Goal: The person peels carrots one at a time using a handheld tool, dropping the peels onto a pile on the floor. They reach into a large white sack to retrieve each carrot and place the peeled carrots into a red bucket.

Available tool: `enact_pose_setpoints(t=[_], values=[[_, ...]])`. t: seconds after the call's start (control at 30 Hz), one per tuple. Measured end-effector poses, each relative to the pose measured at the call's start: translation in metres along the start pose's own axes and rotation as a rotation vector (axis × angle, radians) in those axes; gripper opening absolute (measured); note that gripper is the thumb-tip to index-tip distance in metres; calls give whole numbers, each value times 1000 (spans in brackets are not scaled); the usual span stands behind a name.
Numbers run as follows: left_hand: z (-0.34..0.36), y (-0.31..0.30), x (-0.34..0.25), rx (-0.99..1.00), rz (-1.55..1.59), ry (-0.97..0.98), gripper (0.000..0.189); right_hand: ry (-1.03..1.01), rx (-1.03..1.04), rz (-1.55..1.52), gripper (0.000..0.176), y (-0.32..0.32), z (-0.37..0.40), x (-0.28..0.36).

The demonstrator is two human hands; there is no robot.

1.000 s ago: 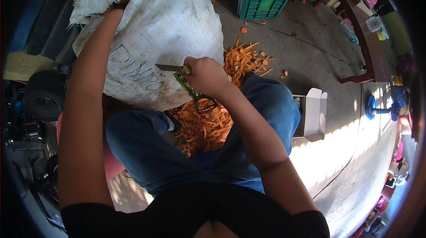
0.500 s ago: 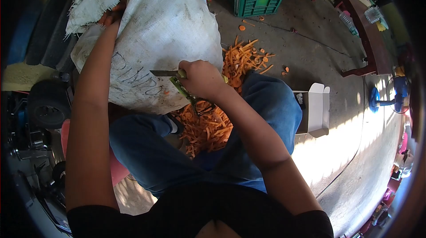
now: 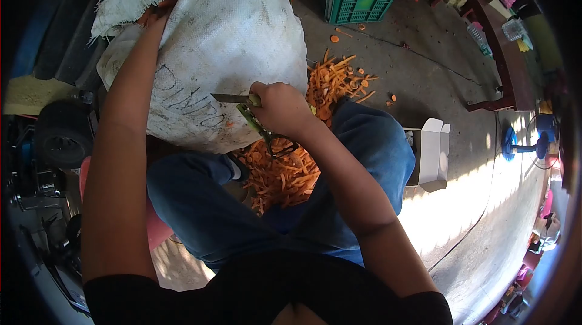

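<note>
My right hand [image 3: 280, 107] is closed around a knife [image 3: 229, 98], its blade pointing left across the sack. The same hand also holds a green tool [image 3: 250, 118] with a dark looped end hanging below, which looks like a peeler. My left hand [image 3: 159, 12] reaches into the frayed mouth of a large white woven sack [image 3: 236, 28], where a bit of orange shows. Its fingers are hidden by the cloth and by whatever lies inside. Between my legs lies a heap of orange carrot peelings [image 3: 282, 176], with cut round ends among them.
More carrot peelings [image 3: 330, 82] lie right of the sack. A green crate [image 3: 364, 4] with something red inside stands at the back. An open white box [image 3: 431, 155] sits beside my right knee. A dark wooden table [image 3: 497, 52] and a blue fan [image 3: 510, 143] are at right.
The view has shifted slightly. My left hand stays at the sack's mouth, a little farther in or up. My right hand keeps the knife and green tool in nearly the same place.
</note>
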State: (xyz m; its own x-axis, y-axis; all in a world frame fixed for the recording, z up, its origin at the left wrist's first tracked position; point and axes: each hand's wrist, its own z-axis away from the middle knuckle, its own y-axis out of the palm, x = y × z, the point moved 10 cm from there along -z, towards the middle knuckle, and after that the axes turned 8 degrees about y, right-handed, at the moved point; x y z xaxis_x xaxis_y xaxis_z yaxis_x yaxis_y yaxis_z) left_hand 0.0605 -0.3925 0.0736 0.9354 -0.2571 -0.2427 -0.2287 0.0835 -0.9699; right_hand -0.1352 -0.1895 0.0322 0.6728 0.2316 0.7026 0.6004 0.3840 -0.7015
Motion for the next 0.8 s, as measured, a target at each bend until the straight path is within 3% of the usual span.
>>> enact_pose_setpoints(t=[0.57,0.8], values=[[-13,2,22,-75,125,-77,45,17,14,25,19,8,-6,-1],[-6,-6,53,-173,334,-220,44,-4,-2,9,20,9,-6,-1]])
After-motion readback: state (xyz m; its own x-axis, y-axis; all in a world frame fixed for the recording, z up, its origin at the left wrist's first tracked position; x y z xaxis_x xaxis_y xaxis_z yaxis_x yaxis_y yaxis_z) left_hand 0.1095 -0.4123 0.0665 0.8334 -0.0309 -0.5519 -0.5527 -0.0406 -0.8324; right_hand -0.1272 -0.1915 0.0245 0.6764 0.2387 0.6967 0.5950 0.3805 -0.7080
